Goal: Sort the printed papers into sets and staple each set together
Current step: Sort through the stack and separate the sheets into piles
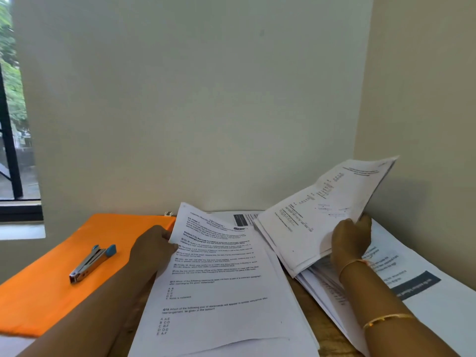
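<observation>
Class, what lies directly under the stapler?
The stapler lies flat on an orange folder. Whatever the folder holds or covers is hidden from view.

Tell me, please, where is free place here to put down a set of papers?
The orange folder is bare in front of the stapler and behind it, toward the wall. Only a narrow strip of table shows between the middle stack and the right pile. The right side is crowded: overlapping papers around the right hand.
</observation>
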Demonstrator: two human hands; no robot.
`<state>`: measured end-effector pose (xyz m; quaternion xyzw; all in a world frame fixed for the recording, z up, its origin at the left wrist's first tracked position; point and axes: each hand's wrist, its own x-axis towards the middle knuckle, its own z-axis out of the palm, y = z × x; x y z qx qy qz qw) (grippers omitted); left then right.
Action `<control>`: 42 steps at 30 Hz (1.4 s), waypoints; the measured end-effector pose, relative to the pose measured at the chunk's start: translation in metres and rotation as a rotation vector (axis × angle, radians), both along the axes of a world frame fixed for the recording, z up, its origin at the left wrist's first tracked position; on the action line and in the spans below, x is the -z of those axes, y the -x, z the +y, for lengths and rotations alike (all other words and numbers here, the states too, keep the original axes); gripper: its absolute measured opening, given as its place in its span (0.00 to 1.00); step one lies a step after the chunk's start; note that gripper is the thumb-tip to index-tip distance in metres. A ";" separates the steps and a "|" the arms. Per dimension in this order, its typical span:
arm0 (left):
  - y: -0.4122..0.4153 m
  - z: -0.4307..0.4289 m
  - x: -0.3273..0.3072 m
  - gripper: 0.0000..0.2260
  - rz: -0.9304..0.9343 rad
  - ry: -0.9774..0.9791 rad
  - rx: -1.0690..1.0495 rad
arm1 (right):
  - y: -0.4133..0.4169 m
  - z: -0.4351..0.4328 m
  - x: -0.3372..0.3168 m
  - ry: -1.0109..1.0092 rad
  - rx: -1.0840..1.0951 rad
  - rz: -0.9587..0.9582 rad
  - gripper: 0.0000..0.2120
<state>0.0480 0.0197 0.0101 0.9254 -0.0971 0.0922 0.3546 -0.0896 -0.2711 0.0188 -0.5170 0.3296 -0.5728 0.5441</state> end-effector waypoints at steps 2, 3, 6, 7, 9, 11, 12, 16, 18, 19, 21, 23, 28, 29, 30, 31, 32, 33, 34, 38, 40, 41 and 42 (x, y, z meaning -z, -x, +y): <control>0.002 0.001 -0.001 0.07 -0.020 0.009 -0.003 | 0.000 -0.001 0.001 0.006 0.012 -0.003 0.18; 0.002 0.002 -0.001 0.07 -0.028 0.019 -0.005 | -0.001 -0.001 0.001 0.011 0.016 -0.003 0.18; 0.000 0.003 0.001 0.04 -0.058 0.021 -0.007 | 0.000 -0.001 0.000 0.017 0.021 -0.002 0.18; -0.001 0.003 0.001 0.03 -0.074 0.020 -0.013 | 0.000 0.000 0.000 0.020 0.020 -0.004 0.18; -0.002 0.004 0.004 0.06 -0.120 0.051 -0.031 | 0.000 0.000 -0.001 0.023 0.014 -0.013 0.18; -0.001 0.003 0.005 0.09 -0.168 0.126 -0.028 | 0.001 0.001 -0.002 0.026 0.009 -0.021 0.18; 0.000 0.003 0.004 0.10 -0.191 0.173 -0.019 | 0.001 0.002 -0.002 0.027 0.004 -0.025 0.18; 0.000 0.002 0.000 0.09 -0.313 0.307 -0.003 | 0.001 0.003 -0.005 0.031 -0.026 -0.063 0.19; 0.001 0.001 -0.001 0.08 -0.356 0.344 0.013 | 0.001 0.004 -0.006 0.044 -0.034 -0.064 0.19; 0.002 0.001 -0.001 0.08 -0.375 0.358 0.018 | 0.000 0.005 -0.006 0.049 -0.039 -0.063 0.19; 0.003 0.000 -0.001 0.08 -0.408 0.378 0.020 | 0.000 0.005 -0.006 0.055 -0.047 -0.060 0.19; 0.003 0.000 -0.001 0.07 -0.421 0.383 0.017 | 0.000 0.005 -0.005 0.061 -0.053 -0.052 0.19; 0.002 0.000 0.000 0.08 -0.434 0.375 0.017 | -0.001 0.004 -0.006 0.054 -0.107 -0.063 0.20; 0.003 0.000 0.000 0.08 -0.434 0.374 0.019 | -0.002 0.004 -0.007 0.048 -0.132 -0.063 0.20; 0.003 0.000 0.000 0.08 -0.435 0.373 0.022 | -0.003 0.004 -0.007 0.043 -0.162 -0.059 0.20; 0.004 0.000 -0.001 0.08 -0.433 0.373 0.023 | -0.005 0.004 -0.007 0.039 -0.193 -0.054 0.20; 0.004 -0.001 -0.001 0.07 -0.430 0.373 0.024 | -0.007 0.003 -0.007 0.036 -0.223 -0.050 0.20; 0.005 0.000 -0.001 0.07 -0.428 0.372 0.024 | -0.008 0.003 -0.006 0.033 -0.248 -0.045 0.20; 0.005 0.000 -0.001 0.07 -0.426 0.370 0.022 | -0.009 0.003 -0.006 0.029 -0.268 -0.041 0.20; 0.005 0.000 -0.002 0.08 -0.377 0.332 0.017 | -0.011 0.001 -0.004 0.018 -0.282 -0.044 0.19; 0.004 0.001 0.000 0.09 -0.319 0.270 0.015 | -0.010 0.001 -0.004 0.027 -0.258 -0.042 0.19; 0.002 0.001 0.001 0.10 -0.291 0.231 0.012 | -0.009 0.000 -0.003 0.035 -0.248 -0.038 0.19; 0.001 0.001 0.002 0.10 -0.263 0.192 0.006 | -0.009 0.000 -0.003 0.043 -0.239 -0.032 0.19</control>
